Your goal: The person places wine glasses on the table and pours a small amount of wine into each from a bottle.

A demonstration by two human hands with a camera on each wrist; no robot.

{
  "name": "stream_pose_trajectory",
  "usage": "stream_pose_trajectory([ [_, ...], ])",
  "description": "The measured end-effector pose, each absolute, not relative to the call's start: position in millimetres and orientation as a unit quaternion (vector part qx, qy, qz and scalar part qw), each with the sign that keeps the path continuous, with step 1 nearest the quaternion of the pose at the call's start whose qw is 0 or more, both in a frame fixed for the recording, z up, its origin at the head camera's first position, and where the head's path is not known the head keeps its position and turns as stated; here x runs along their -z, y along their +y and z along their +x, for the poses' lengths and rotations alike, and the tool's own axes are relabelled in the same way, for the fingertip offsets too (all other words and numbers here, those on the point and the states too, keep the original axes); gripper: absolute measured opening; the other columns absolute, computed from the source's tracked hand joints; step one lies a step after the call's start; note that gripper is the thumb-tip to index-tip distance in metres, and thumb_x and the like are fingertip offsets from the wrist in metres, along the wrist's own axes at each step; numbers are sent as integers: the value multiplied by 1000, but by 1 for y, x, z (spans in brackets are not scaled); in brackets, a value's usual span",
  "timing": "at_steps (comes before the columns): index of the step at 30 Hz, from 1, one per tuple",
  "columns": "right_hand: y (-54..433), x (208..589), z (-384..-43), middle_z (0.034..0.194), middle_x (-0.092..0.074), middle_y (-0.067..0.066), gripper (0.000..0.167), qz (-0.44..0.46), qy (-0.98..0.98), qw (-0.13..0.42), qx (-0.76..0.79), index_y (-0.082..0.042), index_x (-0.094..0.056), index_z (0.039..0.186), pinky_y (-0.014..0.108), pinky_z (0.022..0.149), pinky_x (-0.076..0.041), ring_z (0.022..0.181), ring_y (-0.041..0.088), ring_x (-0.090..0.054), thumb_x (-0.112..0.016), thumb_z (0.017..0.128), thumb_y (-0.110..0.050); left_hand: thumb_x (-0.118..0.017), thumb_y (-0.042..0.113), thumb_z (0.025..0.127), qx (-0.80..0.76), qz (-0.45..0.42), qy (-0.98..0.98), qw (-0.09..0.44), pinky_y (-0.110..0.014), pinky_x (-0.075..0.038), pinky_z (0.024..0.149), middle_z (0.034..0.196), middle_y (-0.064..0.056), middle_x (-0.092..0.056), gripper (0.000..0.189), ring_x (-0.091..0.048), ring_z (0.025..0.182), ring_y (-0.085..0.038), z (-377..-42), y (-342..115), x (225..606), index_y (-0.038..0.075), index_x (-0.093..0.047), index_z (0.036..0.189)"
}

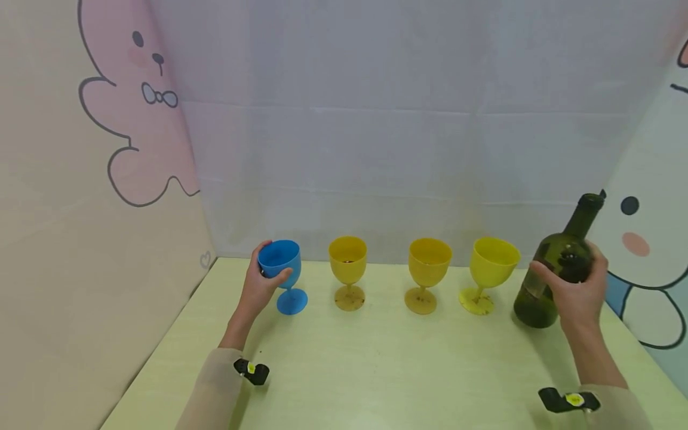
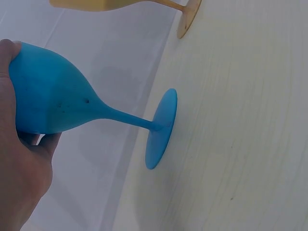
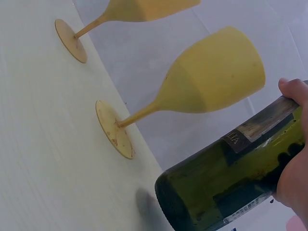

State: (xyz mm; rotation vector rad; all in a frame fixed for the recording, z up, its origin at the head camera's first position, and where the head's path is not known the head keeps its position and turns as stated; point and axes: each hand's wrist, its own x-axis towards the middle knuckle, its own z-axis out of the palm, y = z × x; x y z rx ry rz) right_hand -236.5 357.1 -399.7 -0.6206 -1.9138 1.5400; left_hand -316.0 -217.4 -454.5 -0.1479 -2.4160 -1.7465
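Note:
My left hand [image 1: 260, 285] grips the bowl of a blue goblet [image 1: 291, 301], thumb on the near side. In the left wrist view, the goblet's round foot [image 2: 161, 129] is at the tabletop, and small dark specks mark its bowl. On the right, my right hand [image 1: 583, 292] holds a dark green wine bottle [image 1: 537, 310] round its body. The bottle tilts, its neck leaning right and away from the goblets. A torn label shows on its side in the right wrist view, with a shadow beneath its base. Nearest the bottle is a bright yellow goblet [image 1: 493, 266].
Two deeper yellow goblets, one left of centre [image 1: 348, 263] and one right of centre [image 1: 430, 266], stand in the same row along the back of the pale table [image 1: 376, 370]. A light cloth [image 1: 376, 149] hangs behind. Cartoon-printed panels [image 1: 140, 119] flank both sides.

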Motion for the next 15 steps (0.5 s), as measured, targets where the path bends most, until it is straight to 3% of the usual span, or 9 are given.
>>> stream_pose_trajectory([
  [10,368,419,-251,136,-40,-20,91,-217,-724,323,-570,-38,-36,146,28,118,-27,123,1,-39,-86,75,-12,-74,32,89,584,-47,-807,79,-66,-39,108,156,-17,-32,84,-34,141,-43,-314,-216,451,28,-22,155],
  [15,369,426,-252,143,-36,-18,92,-217,-732,315,-564,-39,-32,148,29,120,-25,128,4,-36,-85,77,-15,-74,32,89,585,-43,-806,77,-65,-39,108,157,-16,-31,84,-34,141,-43,-313,-216,452,28,-22,155],
])
